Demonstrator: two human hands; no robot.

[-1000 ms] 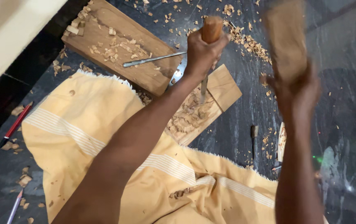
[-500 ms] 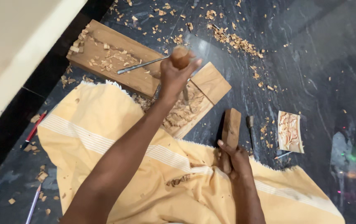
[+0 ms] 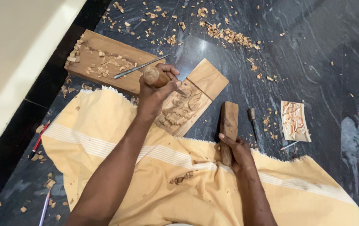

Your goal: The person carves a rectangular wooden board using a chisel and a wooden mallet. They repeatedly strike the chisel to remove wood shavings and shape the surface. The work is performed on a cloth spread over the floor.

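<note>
1. Gripping the chisel (image 3: 157,78) by its round wooden handle, my left hand (image 3: 156,90) sets its tip on the carved panel (image 3: 186,100) on the dark floor (image 3: 305,50); a tilted blade could skid across the relief.
2. My right hand (image 3: 239,152) is wrapped around the wooden mallet (image 3: 229,125), resting beside the panel; an off-centre blow might hit my knuckles.
3. Loose wood chips (image 3: 229,37) could let the panel shift.

A floor-level woodcarving workspace: pale wood chips (image 3: 229,37) litter the dark polished stone floor (image 3: 313,50), with a half-carved wooden relief panel (image 3: 187,102), a slim metal chisel (image 3: 139,67) and a rectangular wooden mallet (image 3: 229,125).
</note>
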